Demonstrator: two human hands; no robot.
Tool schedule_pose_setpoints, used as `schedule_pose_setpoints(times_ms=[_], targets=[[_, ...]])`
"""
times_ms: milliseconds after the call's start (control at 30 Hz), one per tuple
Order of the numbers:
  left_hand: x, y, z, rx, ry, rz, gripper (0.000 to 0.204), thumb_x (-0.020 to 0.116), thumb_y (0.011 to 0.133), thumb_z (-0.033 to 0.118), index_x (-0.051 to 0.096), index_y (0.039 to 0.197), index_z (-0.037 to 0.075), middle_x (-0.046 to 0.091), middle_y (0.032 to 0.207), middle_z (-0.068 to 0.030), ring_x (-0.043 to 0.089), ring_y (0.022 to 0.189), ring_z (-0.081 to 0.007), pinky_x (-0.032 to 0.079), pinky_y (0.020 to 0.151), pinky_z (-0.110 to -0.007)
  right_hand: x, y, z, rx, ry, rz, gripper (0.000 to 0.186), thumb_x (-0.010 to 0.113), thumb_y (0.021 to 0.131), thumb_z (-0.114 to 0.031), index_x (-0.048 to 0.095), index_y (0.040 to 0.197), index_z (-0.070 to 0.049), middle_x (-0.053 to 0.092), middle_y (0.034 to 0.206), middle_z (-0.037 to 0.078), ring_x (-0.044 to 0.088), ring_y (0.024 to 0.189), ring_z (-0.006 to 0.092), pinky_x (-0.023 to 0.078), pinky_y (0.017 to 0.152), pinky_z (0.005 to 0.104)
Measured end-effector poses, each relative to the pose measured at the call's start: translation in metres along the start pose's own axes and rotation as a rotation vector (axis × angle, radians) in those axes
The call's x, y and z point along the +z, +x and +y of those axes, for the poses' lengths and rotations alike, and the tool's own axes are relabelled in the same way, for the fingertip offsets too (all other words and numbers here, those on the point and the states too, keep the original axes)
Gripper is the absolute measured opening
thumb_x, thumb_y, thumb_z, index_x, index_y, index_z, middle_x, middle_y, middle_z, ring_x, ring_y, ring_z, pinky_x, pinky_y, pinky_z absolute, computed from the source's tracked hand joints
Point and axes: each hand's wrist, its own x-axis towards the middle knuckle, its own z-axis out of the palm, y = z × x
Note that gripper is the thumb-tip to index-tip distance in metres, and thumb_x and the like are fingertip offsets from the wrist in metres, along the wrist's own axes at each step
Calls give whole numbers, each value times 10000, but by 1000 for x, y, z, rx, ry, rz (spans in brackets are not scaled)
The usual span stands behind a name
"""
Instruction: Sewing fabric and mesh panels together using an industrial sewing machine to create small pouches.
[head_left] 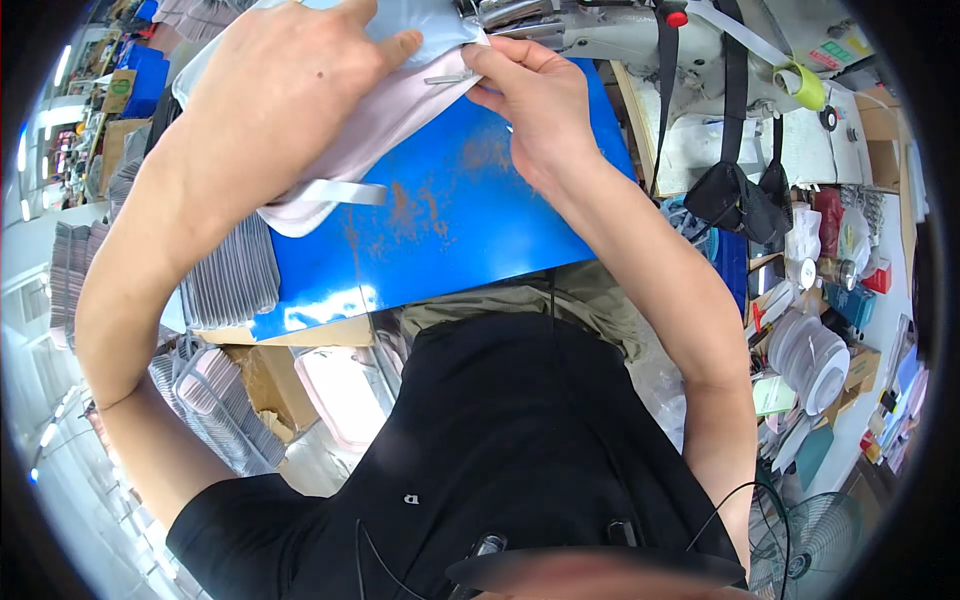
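Here I see pink fabric over the blue tabletop.
Above it, left hand half-open, grip I can't tell; right hand pinching the fabric's edge.

Blue worktop, surface brown-scuffed; pale pink fabric on it, seemingly partly lifted.
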Motion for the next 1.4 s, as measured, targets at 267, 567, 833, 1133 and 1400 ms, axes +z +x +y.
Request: schedule_pose_setpoints(times_ms=[267, 567, 833, 1133, 1400], targets=[[2, 3, 52, -214, -29, 34, 254, 683, 846, 89, 687, 1083, -3, 684, 867, -130, 749, 725, -280, 590, 606, -354, 0, -2, 3, -34, 63, 6, 188, 803, 863, -59, 720, 1011, 23, 730, 916, 64, 671, 783, 118, 551, 717, 264], [9, 22, 86, -343, -160, 71, 215, 676, 849, 68, 658, 1027, -52, 671, 818, -114, 726, 658, -240, 556, 533, -328, -8, -4, 6, -63, 24, -21, 247, 782, 886, -64, 725, 1103, 37, 706, 925, 40, 622, 754, 77, 499, 651, 226], [18, 29, 92, -388, -228, 98, 260, 694, 825, 67, 653, 1037, -78, 675, 819, -122, 726, 656, -244, 556, 511, -341, -13, -18, 0, -62, -100, -39, 262, 773, 924, -119, 698, 1117, 42, 718, 917, 64, 658, 794, 80, 532, 681, 219], [39, 57, 93, -543, -440, 110, 268, 583, 873, 62, 628, 1109, -56, 714, 856, -222, 723, 777, -396, 574, 645, -451, -21, 2, 15, -322, -204, -123, 229, 764, 909, -99, 698, 1083, 34, 731, 892, 59, 661, 821, 94, 538, 715, 255], [56, 11, 108, -600, -926, 274, 735, 698, 786, 136, 454, 1466, 2, 670, 1166, -246, 704, 1007, -385, 576, 851, -457, -79, -75, -15, -600, -1041, -198, 511, 715, 823, -87, 584, 1312, -13, 626, 1240, 207, 663, 1044, 352, 554, 836, 416]])
